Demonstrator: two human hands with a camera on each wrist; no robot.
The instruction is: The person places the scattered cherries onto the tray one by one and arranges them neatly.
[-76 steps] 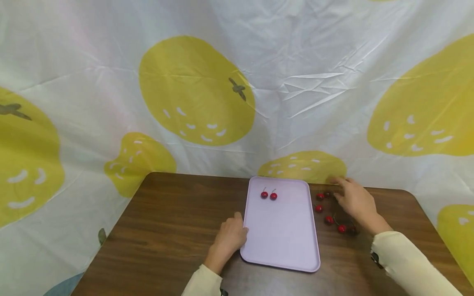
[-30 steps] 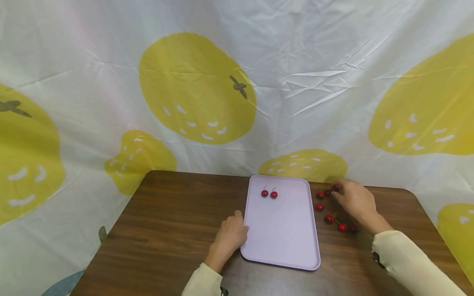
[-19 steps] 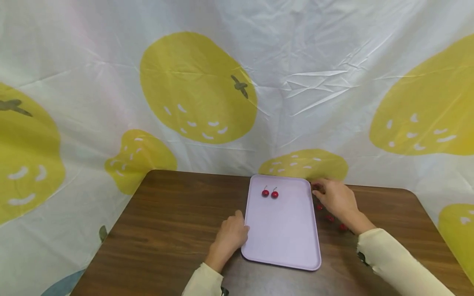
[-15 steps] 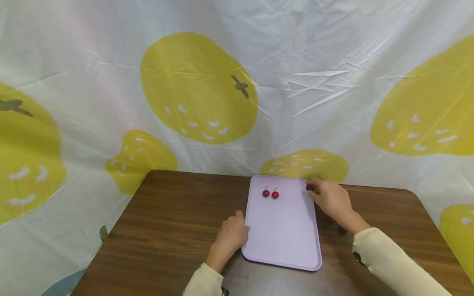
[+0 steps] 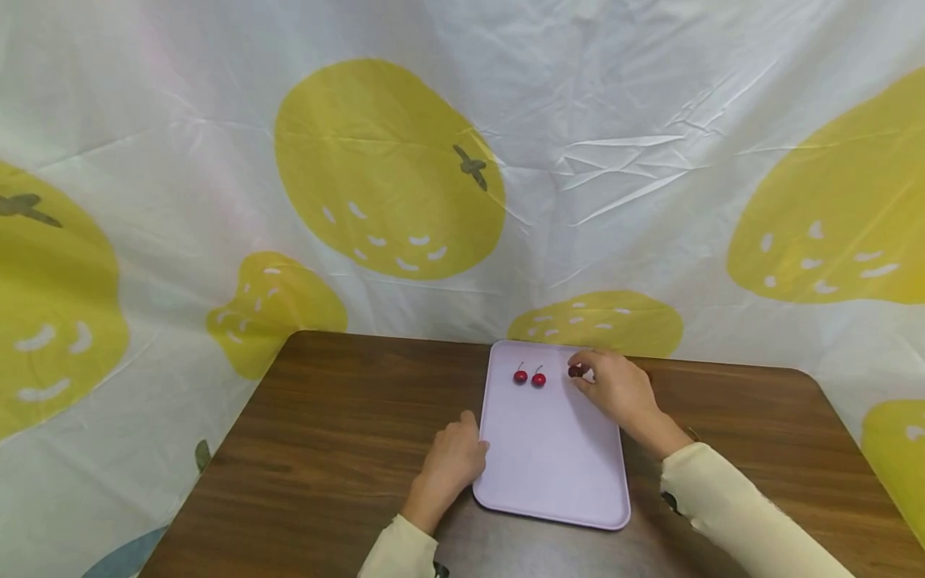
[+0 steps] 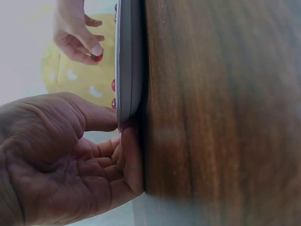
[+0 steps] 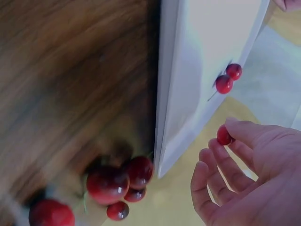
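A lilac tray (image 5: pixel 552 449) lies on the brown table. My left hand (image 5: pixel 450 457) grips its left rim; in the left wrist view the thumb (image 6: pixel 101 117) is on the rim and the curled fingers are against its side. My right hand (image 5: pixel 617 389) is above the tray's far right part, pinching a dark red cherry (image 7: pixel 224 135) between thumb and fingertips. To its left, two red cherries with stems, one a left cherry (image 5: pixel 520 376) and one a right cherry (image 5: pixel 538 380), sit side by side on the tray.
Several loose cherries (image 7: pixel 107 185) lie on the table right of the tray, hidden behind my right hand and forearm in the head view. A white cloth (image 5: pixel 614 201) printed with yellow fruit hangs behind the table's (image 5: pixel 347 417) far edge.
My right hand has picked up a cherry from the table right of the tray and carried it left, over the tray. The left hand has stayed at the left rim.
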